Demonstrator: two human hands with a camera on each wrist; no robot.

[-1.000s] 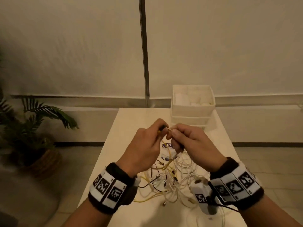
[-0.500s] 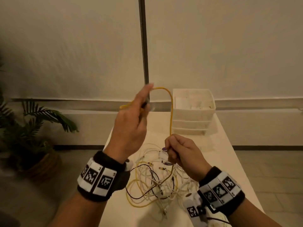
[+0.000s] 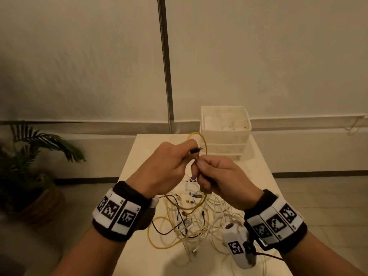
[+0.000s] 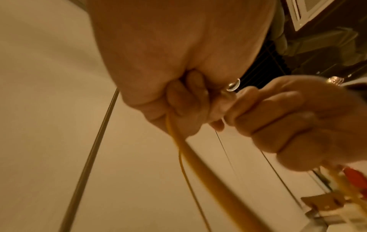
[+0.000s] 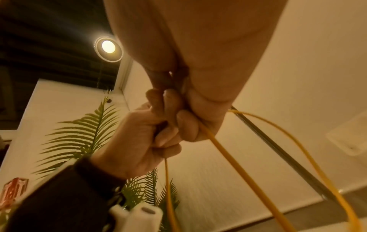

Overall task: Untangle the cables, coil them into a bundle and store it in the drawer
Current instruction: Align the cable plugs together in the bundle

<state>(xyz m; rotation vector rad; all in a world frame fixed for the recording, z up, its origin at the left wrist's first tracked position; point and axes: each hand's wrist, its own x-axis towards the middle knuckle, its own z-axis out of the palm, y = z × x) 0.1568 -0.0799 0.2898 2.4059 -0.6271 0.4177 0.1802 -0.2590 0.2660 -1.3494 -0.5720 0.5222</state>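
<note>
A: How much of the job is done?

B: Not much, I think. The worktop (image 3: 139, 176) has a big messy pile of cables (image 3: 191, 222) on it, white, yellow and dark ones all mixed up. The pile lies below the fingers and a bit nearer to the person.

A: And the drawer box?

B: The drawer box (image 3: 226, 140) sits past the fingers, at the far end of the worktop. None of the cables are by it yet.

A: What are the hands doing?

B: The left hand (image 3: 165, 172) and the right hand (image 3: 223, 182) are close together above the pile. Both have curled fingers pinching the yellow cable (image 3: 205, 144). It makes one small loop just past the fingertips.

A: So that's the start of a coil?

B: Looks like it. The rest of the yellow cable hangs down from the fingers into the pile. Pulling it free, coiling everything and putting the bundle away are all still left.
</note>
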